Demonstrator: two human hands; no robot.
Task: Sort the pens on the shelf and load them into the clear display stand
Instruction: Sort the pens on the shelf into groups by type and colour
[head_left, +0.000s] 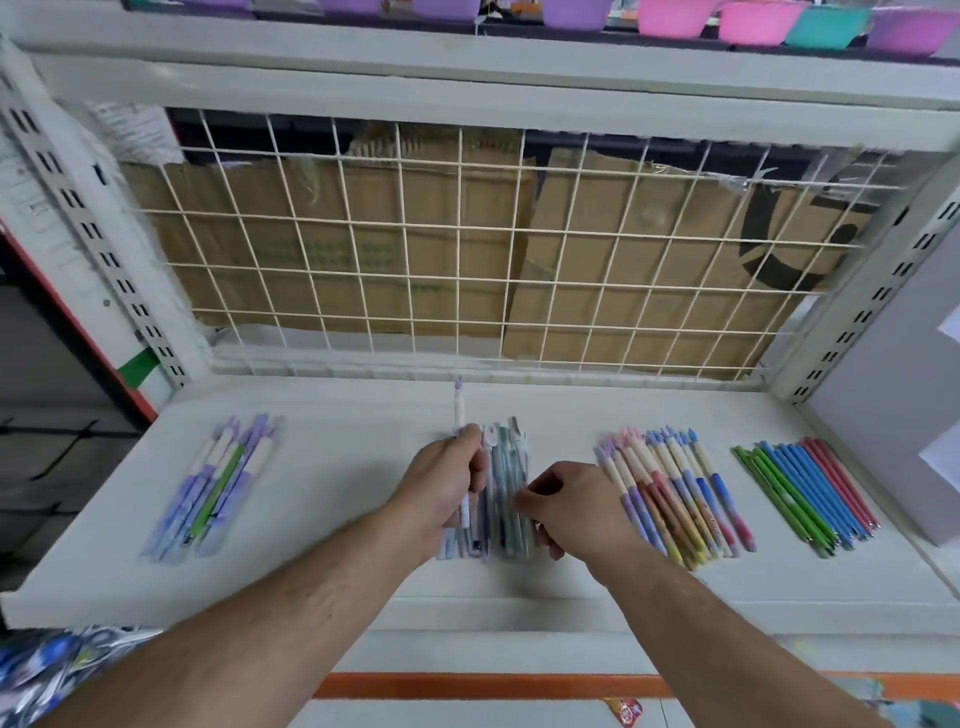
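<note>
On the white shelf (337, 467), as seen from the head camera: gripping a purple-capped white pen (459, 410) in the left hand (447, 483), fingers curled round its barrel, holding it upright just left of the middle bundle of pens (506, 467); pinching into that bundle with the curled fingers of the right hand (571, 506). Lying apart along the shelf: purple and green pens (218, 483) at left, pink and blue patterned pens (675, 493) right of centre, slim green, blue and red pens (805, 493) at far right. Not making out the clear display stand amid the blur. Probably sorting, with loading not yet begun. Risking a scatter: tugging one pen from the loose bundle could be dragging its neighbours sideways, rolling them toward the patterned pens just beside the right wrist and mixing sorted groups. Risking too a slip of the upright pen, or a roll off the shelf's front edge.
</note>
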